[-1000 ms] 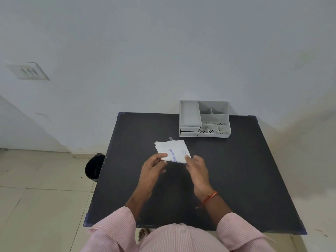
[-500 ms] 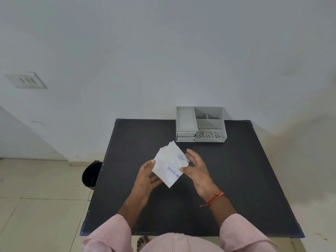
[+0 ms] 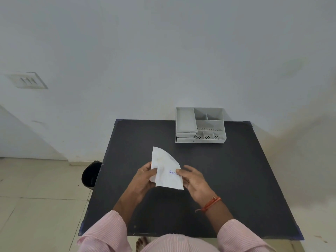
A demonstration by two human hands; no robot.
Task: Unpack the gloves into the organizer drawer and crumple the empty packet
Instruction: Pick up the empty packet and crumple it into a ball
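Note:
A white paper glove packet point(image 3: 165, 170) with blue print is held upright above the middle of the black table point(image 3: 236, 179). My left hand point(image 3: 145, 177) pinches its left edge and my right hand point(image 3: 194, 179) grips its right side near the print. The grey plastic organizer point(image 3: 200, 125) stands at the far edge of the table, right of centre, with two small shut drawers point(image 3: 185, 137) at its front left. No gloves are visible outside the packet.
A black waste bin point(image 3: 91, 174) stands on the tiled floor left of the table. A white wall runs behind the table, with a switch plate point(image 3: 27, 80) at the left.
The packet has been lifted off the table and turned from lying flat to standing on end between both hands. The camera view has shifted slightly.

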